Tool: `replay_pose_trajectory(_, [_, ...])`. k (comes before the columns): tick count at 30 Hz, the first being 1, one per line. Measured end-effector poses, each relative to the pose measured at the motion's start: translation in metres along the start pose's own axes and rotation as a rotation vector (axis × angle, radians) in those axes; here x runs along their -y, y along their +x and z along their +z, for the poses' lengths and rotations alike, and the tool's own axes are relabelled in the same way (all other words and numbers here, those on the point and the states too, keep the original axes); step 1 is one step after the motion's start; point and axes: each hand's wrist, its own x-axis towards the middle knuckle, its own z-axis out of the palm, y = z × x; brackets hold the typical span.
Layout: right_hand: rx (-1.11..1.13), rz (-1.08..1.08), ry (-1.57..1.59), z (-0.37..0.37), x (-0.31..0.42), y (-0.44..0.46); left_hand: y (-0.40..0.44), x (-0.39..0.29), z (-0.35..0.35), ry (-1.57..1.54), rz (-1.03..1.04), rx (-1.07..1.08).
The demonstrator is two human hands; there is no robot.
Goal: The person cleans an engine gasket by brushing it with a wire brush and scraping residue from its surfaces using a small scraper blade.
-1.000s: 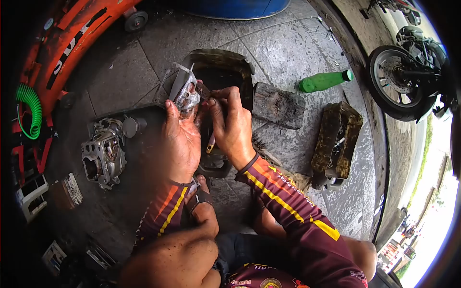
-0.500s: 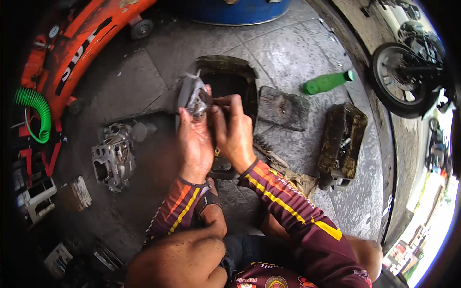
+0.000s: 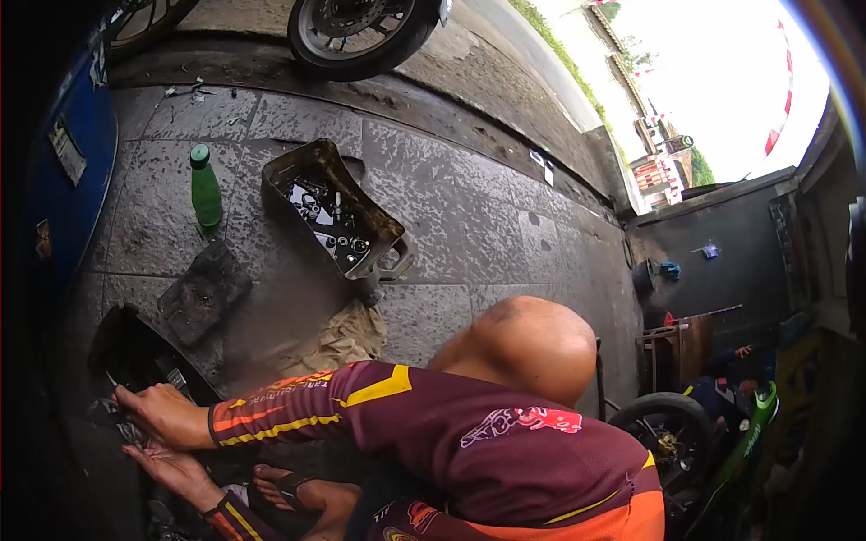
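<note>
At the lower left, my two hands are close together over a crumpled clear plastic bag (image 3: 129,433), with dark, dirty contents I cannot make out. My left hand (image 3: 180,471) lies palm up beneath it, with the fingers curled around its lower part. Above, my right hand (image 3: 171,415) pinches its upper edge between thumb and fingers. Just beyond them sits a black open tub (image 3: 122,338), partly in shadow.
Near the tub lie a dark, worn block (image 3: 206,290), a green bottle (image 3: 206,191) and a dirty cloth (image 3: 338,344). A cut-open container (image 3: 311,167) holds several small metal parts. A blue drum (image 3: 77,198) stands left, a motorcycle wheel (image 3: 361,36) at the top, and a green motorcycle (image 3: 758,424) at right.
The view has swung to the right, so my hands now appear at the lower left. The orange machine and the engine part have left view. Both hands stay on the plastic bag.
</note>
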Motion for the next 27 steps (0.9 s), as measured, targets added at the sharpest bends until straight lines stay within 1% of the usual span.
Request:
replay_pose_trajectory(1, [-0.008, 0.007, 0.002, -0.001, -0.001, -0.004, 0.002, 0.002, -0.002, 0.010, -0.005, 0.001])
replay_pose_trajectory(3, [0.107, -0.099, -0.089, -0.001, 0.005, -0.015, 0.004, 0.006, -0.010, 0.151, 0.153, 0.317])
replay_pose_trajectory(4, [0.112, -0.050, -0.046, -0.007, 0.007, -0.014, -0.004, 0.006, -0.002, 0.140, 0.129, 0.243])
replay_pose_trajectory(5, [0.030, -0.044, -0.020, -0.014, 0.010, -0.010, 0.017, 0.006, -0.029, 0.045, 0.041, 0.172])
replay_pose_trajectory(6, [-0.002, 0.015, 0.075, -0.009, 0.001, -0.007, 0.001, 0.011, -0.013, 0.073, 0.077, 0.236])
replay_pose_trajectory(7, [0.017, -0.010, 0.076, -0.009, 0.000, -0.011, 0.000, 0.015, -0.012, 0.063, 0.112, 0.223])
replay_pose_trajectory(8, [0.107, 0.012, 0.005, -0.014, 0.007, -0.014, -0.007, 0.016, -0.006, 0.107, 0.147, 0.191])
replay_pose_trajectory(9, [0.114, -0.029, -0.024, -0.008, 0.002, -0.015, -0.019, 0.016, 0.007, 0.049, 0.113, 0.164])
replay_pose_trajectory(10, [0.203, 0.007, -0.076, -0.015, 0.007, -0.012, -0.014, 0.018, -0.005, 0.062, 0.117, 0.212])
replay_pose_trajectory(11, [0.093, -0.088, -0.037, -0.006, -0.005, -0.011, -0.008, 0.022, -0.008, -0.009, 0.148, 0.381])
replay_pose_trajectory(12, [0.041, -0.073, -0.049, -0.017, 0.004, -0.009, -0.015, 0.021, 0.005, 0.012, 0.187, 0.418])
replay_pose_trajectory(13, [0.113, 0.033, -0.013, -0.025, 0.010, -0.005, -0.023, 0.018, 0.014, 0.033, 0.257, 0.480])
replay_pose_trajectory(14, [-0.014, 0.073, 0.193, -0.028, 0.021, 0.002, -0.018, 0.019, 0.012, 0.003, 0.250, 0.380])
replay_pose_trajectory(15, [0.021, 0.230, 0.192, -0.036, 0.032, 0.007, -0.019, 0.019, 0.014, -0.045, 0.219, 0.373])
replay_pose_trajectory(16, [-0.016, 0.227, 0.244, -0.030, 0.030, 0.008, -0.024, 0.019, 0.019, -0.053, 0.222, 0.436])
replay_pose_trajectory(17, [0.004, 0.253, 0.313, -0.027, 0.028, 0.009, -0.024, 0.021, 0.020, -0.058, 0.189, 0.379])
replay_pose_trajectory(19, [0.152, 0.399, 0.318, -0.031, 0.023, 0.014, -0.020, 0.027, 0.014, -0.008, 0.227, 0.337])
replay_pose_trajectory(20, [0.198, 0.426, 0.359, -0.033, 0.019, 0.016, -0.021, 0.028, 0.012, 0.022, 0.228, 0.332])
replay_pose_trajectory(21, [0.129, 0.363, 0.417, -0.029, 0.016, 0.018, -0.022, 0.026, 0.010, 0.047, 0.226, 0.333])
replay_pose_trajectory(25, [0.146, 0.152, 0.169, -0.044, 0.019, 0.032, -0.020, 0.005, 0.000, 0.020, 0.229, 0.377])
replay_pose_trajectory(26, [0.160, 0.098, 0.060, -0.051, 0.025, 0.036, -0.016, 0.000, -0.007, 0.061, 0.211, 0.440])
replay_pose_trajectory(27, [0.238, 0.032, -0.010, -0.057, 0.024, 0.039, -0.015, -0.004, -0.009, 0.102, 0.192, 0.502])
